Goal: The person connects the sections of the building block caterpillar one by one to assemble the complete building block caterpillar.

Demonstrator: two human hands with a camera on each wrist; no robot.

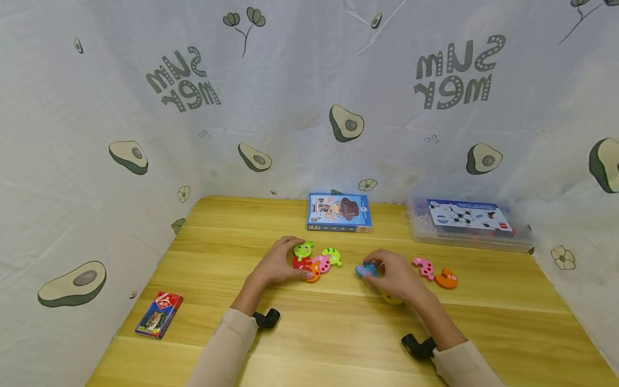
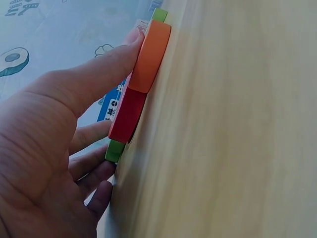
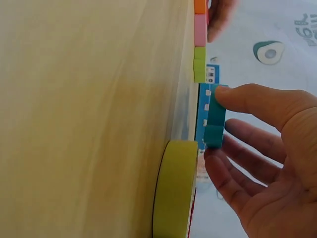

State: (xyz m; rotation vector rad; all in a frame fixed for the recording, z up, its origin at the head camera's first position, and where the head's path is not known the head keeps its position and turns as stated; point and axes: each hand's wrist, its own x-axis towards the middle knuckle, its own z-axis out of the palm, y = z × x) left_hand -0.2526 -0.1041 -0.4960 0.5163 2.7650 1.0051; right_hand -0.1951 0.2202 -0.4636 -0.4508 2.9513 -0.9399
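A row of joined caterpillar puzzle pieces lies on the table: a green smiling head (image 1: 303, 249), a red piece (image 2: 128, 115), an orange piece (image 2: 151, 57), a pink piece (image 1: 322, 263) and a green striped piece (image 1: 332, 256). My left hand (image 1: 280, 263) grips the head end, thumb against the orange piece and fingers around the head's far side. Just right of the row, my right hand (image 1: 394, 273) pinches a blue puzzle piece (image 3: 216, 116) between thumb and fingers, raised above the table. Partly hidden beneath that hand is a yellow piece (image 3: 176, 191).
Farther right lie a pink spotted piece (image 1: 424, 268) and an orange piece numbered 10 (image 1: 447, 279). At the back stand a blue box (image 1: 339, 212) and a clear plastic case (image 1: 471, 242). A small card box (image 1: 159, 315) lies at the left edge, and a printed curtain (image 1: 300, 80) hangs behind.
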